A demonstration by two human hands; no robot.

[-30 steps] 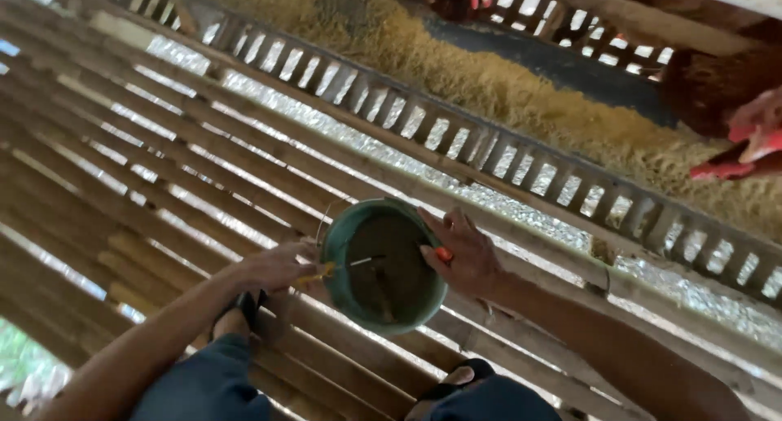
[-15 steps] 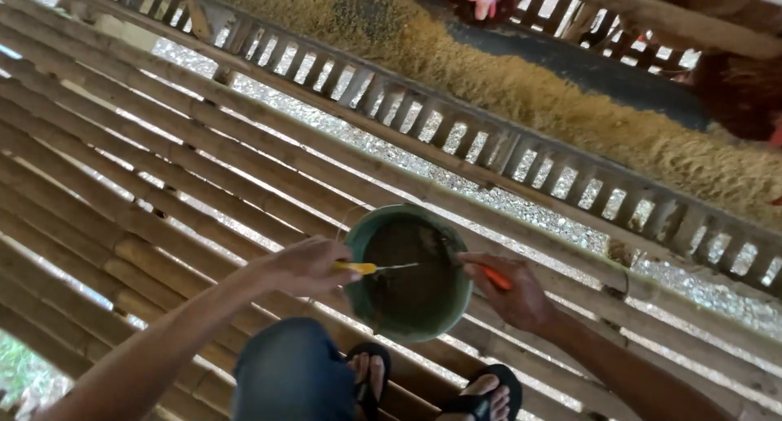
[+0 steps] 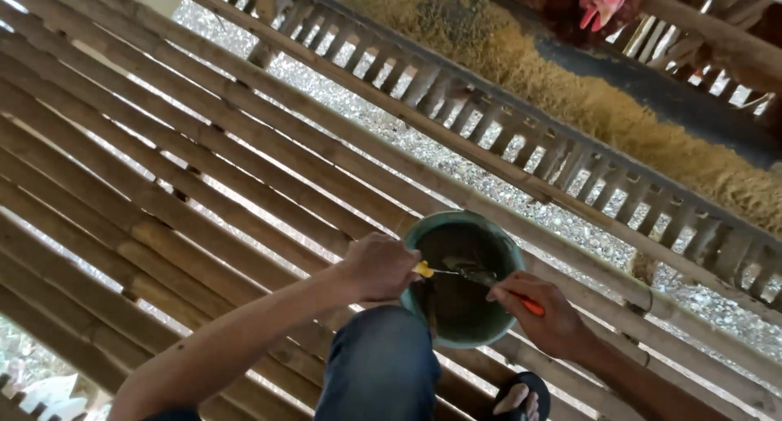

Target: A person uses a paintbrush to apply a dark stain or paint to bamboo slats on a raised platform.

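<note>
**Both hands working tools inside the green bowl**

Green bowl (image 3: 461, 276) is sitting low centre in view, over my knee (image 3: 381, 364) and above the bamboo slat floor (image 3: 163, 201). Inside is looking dark; can't tell what's in it.

My left hand (image 3: 376, 266) is closing in a fist on a yellow-handled tool (image 3: 423, 269) at the bowl's left rim. Its thin metal shaft is reaching across into the bowl.

My right hand (image 3: 544, 313) is gripping an orange-handled tool (image 3: 531, 307) at the bowl's right rim, fingers wrapping round the handle. Its metal end is pointing in toward the bowl's middle. The two metal ends are meeting near the centre of the bowl; can't tell if they're actually touching.

I'm wearing blue trousers, and my foot in a dark sandal (image 3: 521, 398) is showing at the bottom edge, just right of the knee.

Further out: a slatted bamboo rail (image 3: 521, 156) is running diagonally across the view beyond the bowl, pale gravel showing through the gaps. Past it, a long feed trough (image 3: 619, 103) full of yellowish feed. Chickens (image 3: 599, 2) with red combs are standing at the top edge, behind the trough.
</note>
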